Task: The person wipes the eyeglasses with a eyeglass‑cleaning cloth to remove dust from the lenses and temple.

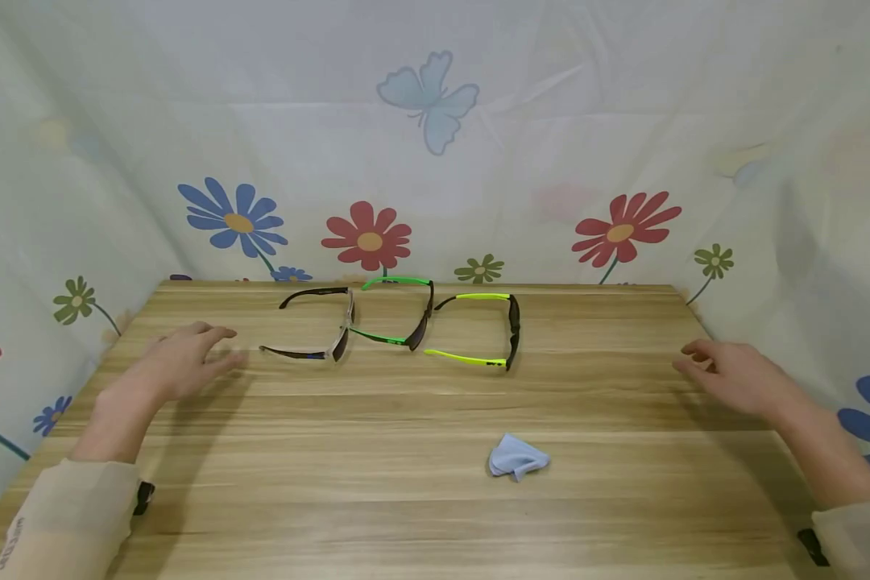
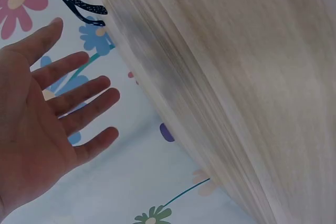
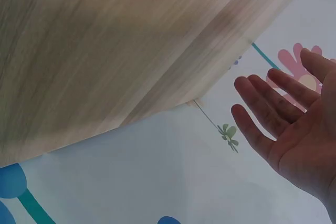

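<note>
Loosely, my left hand hovers at the left of the head view, fingers spread and empty, near the black-armed glasses. My right hand hovers at the right, also empty, fingers slightly bent, well apart from the yellow pair. Between those two sits the green pair, so all three make a row at centre, arms pointing left; I can't tell whether they touch. Below centre, slightly right, a crumpled cloth lies on the table.
</note>
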Motion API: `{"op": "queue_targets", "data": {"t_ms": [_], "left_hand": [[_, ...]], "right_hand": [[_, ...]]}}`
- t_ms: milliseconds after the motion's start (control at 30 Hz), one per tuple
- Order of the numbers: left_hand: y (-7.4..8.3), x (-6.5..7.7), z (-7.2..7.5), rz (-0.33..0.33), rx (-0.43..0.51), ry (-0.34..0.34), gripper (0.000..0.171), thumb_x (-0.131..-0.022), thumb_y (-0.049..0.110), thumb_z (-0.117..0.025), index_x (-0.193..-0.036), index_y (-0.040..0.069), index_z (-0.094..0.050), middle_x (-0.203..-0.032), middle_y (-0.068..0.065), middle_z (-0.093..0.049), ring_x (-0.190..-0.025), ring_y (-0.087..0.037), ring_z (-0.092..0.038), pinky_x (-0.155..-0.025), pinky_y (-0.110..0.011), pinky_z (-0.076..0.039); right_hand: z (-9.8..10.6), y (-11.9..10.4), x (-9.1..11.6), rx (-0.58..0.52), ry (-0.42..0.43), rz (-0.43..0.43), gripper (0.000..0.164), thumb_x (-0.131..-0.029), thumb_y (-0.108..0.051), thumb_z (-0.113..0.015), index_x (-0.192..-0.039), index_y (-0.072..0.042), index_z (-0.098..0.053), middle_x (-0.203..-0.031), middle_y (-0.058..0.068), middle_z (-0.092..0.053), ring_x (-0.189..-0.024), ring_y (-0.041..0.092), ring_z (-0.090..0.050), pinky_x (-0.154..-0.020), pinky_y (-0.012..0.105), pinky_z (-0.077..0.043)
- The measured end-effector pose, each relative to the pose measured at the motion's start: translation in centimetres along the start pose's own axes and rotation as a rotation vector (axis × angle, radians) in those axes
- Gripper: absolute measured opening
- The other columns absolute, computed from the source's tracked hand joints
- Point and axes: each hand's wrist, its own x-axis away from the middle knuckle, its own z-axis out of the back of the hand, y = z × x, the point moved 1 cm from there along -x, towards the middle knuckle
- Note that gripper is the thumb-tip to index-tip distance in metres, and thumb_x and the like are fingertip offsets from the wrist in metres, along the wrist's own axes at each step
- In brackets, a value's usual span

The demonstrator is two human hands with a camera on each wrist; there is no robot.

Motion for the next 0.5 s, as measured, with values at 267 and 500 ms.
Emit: {"op": "queue_targets", "data": {"t_ms": [267,500], "left_hand": [[0.1,-0.5,-0.4,-0.085,0.012,0.030,0.048,-0.104,0.035,-0.061,-0.131,-0.006,-0.060,-0.129,-0.036,-0.056,-0.117,-0.056,-0.055,-0.095,-0.069,-0.043],[1.1,-0.7,-0.3,-0.102,0.017,0.031,0.045,-0.103,0.033,-0.062,-0.129,-0.005,-0.061,-0.125,-0.032,-0.059,-0.111,-0.050,-0.060,-0.093,-0.064,-0.047]], "right_hand": [[-0.2,-0.9,0.0,0.014,-0.019,0.010,0.049,-0.107,-0.034,-0.057,-0.120,0.013,-0.062,-0.089,0.010,-0.070,-0.079,0.028,-0.068,-0.069,0.050,-0.055],[-0.3,-2.5,-0.3,0.031,-0.017,0.040,0.046,-0.105,-0.031,-0.061,-0.119,0.012,-0.064,-0.082,0.002,-0.068,-0.072,0.018,-0.064,-0.065,0.044,-0.054]]}}
